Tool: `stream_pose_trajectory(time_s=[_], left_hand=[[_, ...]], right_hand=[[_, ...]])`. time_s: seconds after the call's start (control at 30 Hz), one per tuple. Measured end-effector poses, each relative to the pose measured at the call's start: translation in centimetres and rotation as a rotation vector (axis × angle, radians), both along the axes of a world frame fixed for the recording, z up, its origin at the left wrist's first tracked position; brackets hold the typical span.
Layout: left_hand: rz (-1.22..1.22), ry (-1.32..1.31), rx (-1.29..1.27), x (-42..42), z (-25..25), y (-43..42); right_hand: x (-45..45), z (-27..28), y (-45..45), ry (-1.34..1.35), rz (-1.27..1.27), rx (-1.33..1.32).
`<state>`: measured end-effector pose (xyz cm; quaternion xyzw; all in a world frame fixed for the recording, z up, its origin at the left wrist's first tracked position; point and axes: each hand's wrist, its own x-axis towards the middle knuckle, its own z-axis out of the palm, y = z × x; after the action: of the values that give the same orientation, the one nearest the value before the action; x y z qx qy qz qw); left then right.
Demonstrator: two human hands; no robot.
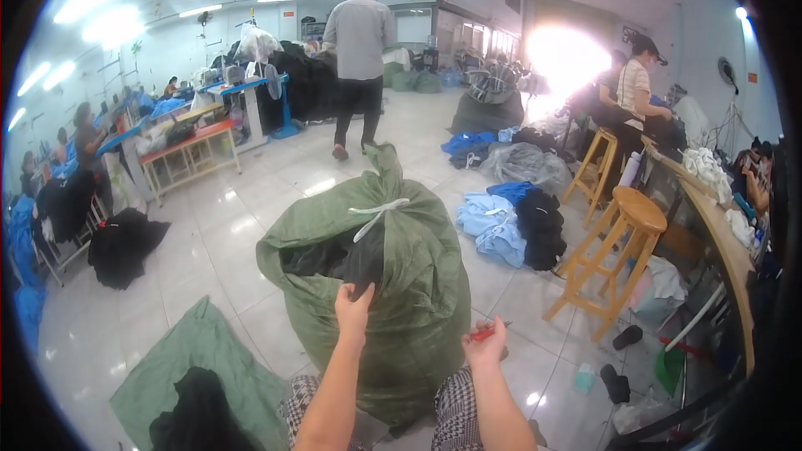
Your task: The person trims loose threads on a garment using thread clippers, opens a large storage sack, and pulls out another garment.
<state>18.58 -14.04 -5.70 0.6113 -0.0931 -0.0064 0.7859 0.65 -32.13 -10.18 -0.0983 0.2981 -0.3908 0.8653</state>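
Note:
A large green sack (418, 301) stands on the floor between the person's knees, its top tied with a white cord (378, 210). Dark cloth (322, 257) shows through an opening on its left side. My left hand (354, 309) pinches the edge of the dark cloth at that opening. To the right of the sack, my right hand (484, 344) is closed around a small red tool (483, 334), whose tip points right. The right hand is apart from the sack.
A green sheet (196, 367) with black cloth (200, 418) lies at front left. Clothing piles (493, 221) and a wooden stool (640, 210) stand right. A person in grey (359, 38) is ahead; another person (642, 88) is at a right-hand table.

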Motion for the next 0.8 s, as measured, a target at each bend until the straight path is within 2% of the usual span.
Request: stream_pose_trajectory(time_s=[0.07, 0.23, 0.4, 0.43, 0.5, 0.53, 0.57, 0.63, 0.67, 0.73, 0.8], left_hand=[[-0.077, 0.156, -0.149, -1.8, 1.1, 0.9], [-0.144, 0.262, -0.296, -7.1, 4.8, 5.6], [-0.167, 0.227, -0.130, -8.6, 3.8, 7.5], [-0.147, 0.173, -0.066, -7.9, 1.5, 7.3], [-0.180, 0.185, -0.011, -7.5, 3.3, 8.1], [-0.195, 0.164, -0.062, -5.8, 2.3, 8.3], [-0.230, 0.216, -0.167, -5.5, 4.2, 8.6], [-0.227, 0.240, -0.275, -5.6, 4.7, 7.5], [-0.160, 0.225, -0.248, -6.9, 4.9, 6.6], [-0.146, 0.203, -0.171, -9.4, 3.4, 6.4], [-0.153, 0.209, -0.108, -12.2, 4.2, 7.3]], right_hand=[[0.8, 0.0, 0.1, -0.011, 0.039, -0.042], [1.8, -0.1, -0.4, 0.007, 0.043, -0.107], [0.8, 1.4, -0.7, 0.011, 0.030, -0.128], [0.2, 1.4, -0.5, 0.017, 0.034, -0.130], [-0.4, 0.9, -0.9, 0.052, 0.033, -0.138], [-0.5, 1.2, -1.1, 0.054, 0.048, -0.158], [-0.6, 1.4, -1.1, 0.094, 0.046, -0.176], [-0.9, 1.5, -1.0, 0.092, 0.062, -0.186], [-0.7, 1.7, -0.9, 0.081, 0.072, -0.205], [-0.8, 0.9, -0.9, 0.075, 0.091, -0.235], [-0.1, 0.3, -1.5, 0.057, 0.182, -0.316]])
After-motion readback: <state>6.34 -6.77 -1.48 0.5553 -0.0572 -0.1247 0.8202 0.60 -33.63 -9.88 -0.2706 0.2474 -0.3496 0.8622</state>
